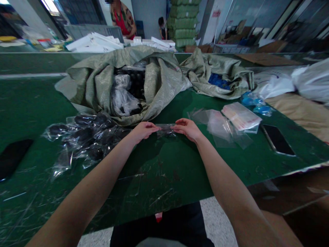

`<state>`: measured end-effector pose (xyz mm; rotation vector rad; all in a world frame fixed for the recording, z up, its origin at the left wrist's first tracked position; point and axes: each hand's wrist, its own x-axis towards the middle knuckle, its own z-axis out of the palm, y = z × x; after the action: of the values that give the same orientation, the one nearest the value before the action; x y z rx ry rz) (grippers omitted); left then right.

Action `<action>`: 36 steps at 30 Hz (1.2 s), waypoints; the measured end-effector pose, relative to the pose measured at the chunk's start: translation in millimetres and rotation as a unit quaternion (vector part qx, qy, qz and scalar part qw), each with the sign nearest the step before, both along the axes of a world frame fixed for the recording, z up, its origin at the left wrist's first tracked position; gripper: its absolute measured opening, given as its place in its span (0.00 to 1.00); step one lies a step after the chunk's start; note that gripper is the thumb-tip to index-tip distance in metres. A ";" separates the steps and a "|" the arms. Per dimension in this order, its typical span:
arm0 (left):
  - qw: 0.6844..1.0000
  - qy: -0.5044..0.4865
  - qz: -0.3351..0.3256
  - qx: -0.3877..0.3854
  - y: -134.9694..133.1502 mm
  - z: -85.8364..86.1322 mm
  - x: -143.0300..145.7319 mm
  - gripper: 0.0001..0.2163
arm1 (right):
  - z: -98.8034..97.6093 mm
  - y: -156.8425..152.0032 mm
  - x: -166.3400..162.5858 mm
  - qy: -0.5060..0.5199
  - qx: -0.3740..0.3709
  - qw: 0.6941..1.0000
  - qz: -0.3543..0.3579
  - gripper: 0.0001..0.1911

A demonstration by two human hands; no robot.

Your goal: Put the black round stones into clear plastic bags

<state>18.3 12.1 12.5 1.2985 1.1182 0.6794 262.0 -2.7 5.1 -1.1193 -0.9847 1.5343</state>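
Observation:
Between my hands a clear plastic bag (166,130) with something dark inside is held just over the green table. My left hand (144,132) pinches its left end, and my right hand (186,129) grips the right end with thumb and fingers. What the dark content is, I cannot make out. To the left lies a pile of clear bags with dark round things (86,133) in them. Flat clear bags (218,125) are spread on the right, next to a thicker stack of bags (241,116).
A large woven sack (89,85) of black round things stands behind my hands. A smaller sack (200,73) holds blue items. Phones lie at the left (14,156) and right (277,140). Two people (124,20) are in the background beyond the green table (164,181).

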 end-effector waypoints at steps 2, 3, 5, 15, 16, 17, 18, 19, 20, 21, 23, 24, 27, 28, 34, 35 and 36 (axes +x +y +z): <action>1.000 0.009 0.001 0.007 -0.1 -0.8 0.8 0.12 | -0.8 0.3 0.4 0.008 0.001 1.000 0.004 0.13; 1.000 0.013 0.004 0.010 0.1 -1.4 1.2 0.12 | -1.3 0.5 0.4 0.009 0.003 1.000 0.005 0.13; 1.000 0.023 0.009 0.017 0.6 -2.7 1.9 0.11 | -2.3 0.9 0.4 0.006 0.006 1.000 0.005 0.13; 0.993 0.093 0.040 0.062 2.0 -10.9 4.8 0.08 | -8.8 2.7 1.7 -0.075 0.058 0.995 0.012 0.17; 0.991 0.104 0.048 0.076 1.2 -11.4 5.7 0.08 | -9.4 3.0 2.1 -0.088 0.068 0.994 0.012 0.17; 0.987 0.115 0.057 0.095 0.3 -11.6 6.7 0.08 | -9.9 3.3 2.4 -0.099 0.075 0.992 0.011 0.17; 0.983 0.126 0.066 0.118 -0.6 -11.6 7.8 0.07 | -10.3 3.6 2.7 -0.106 0.081 0.991 0.011 0.17; 0.978 0.137 0.073 0.142 -1.4 -11.6 8.7 0.07 | -10.8 3.9 3.0 -0.111 0.084 0.990 0.012 0.17; 0.972 0.148 0.078 0.166 -1.9 -11.6 9.5 0.07 | -11.1 4.2 3.2 -0.115 0.085 0.990 0.012 0.17; 0.967 0.159 0.079 0.185 -2.2 -11.7 10.0 0.06 | -11.3 4.5 3.4 -0.117 0.086 0.989 0.013 0.17; 0.959 0.183 0.071 0.205 -1.8 -12.7 10.3 0.06 | -11.2 4.7 3.4 -0.129 0.092 0.987 0.014 0.16; 0.957 0.195 0.064 0.207 -1.3 -13.5 10.2 0.06 | -11.1 4.6 3.3 -0.145 0.098 0.985 0.016 0.16; 0.955 0.215 0.048 0.199 0.5 -17.0 10.0 0.06 | -10.9 4.0 2.1 -0.220 0.127 0.967 0.026 0.14; 0.956 0.213 0.046 0.196 0.8 -17.9 10.3 0.06 | -11.1 3.8 1.6 -0.241 0.137 0.960 0.029 0.13; 0.981 0.137 0.098 0.094 -1.4 -14.0 14.4 0.07 | -14.5 3.1 0.7 -0.274 0.162 0.947 0.031 0.12; 0.985 0.126 0.104 0.057 -2.1 -12.5 14.6 0.09 | -14.9 2.9 0.7 -0.277 0.162 0.946 0.032 0.12; 0.987 0.121 0.104 0.031 -2.7 -11.2 14.6 0.11 | -15.1 2.8 0.6 -0.280 0.162 0.946 0.032 0.12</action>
<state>32.9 9.4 1.3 1.3538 1.4556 0.7275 262.6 0.0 -10.0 -1.3160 -1.6049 1.0555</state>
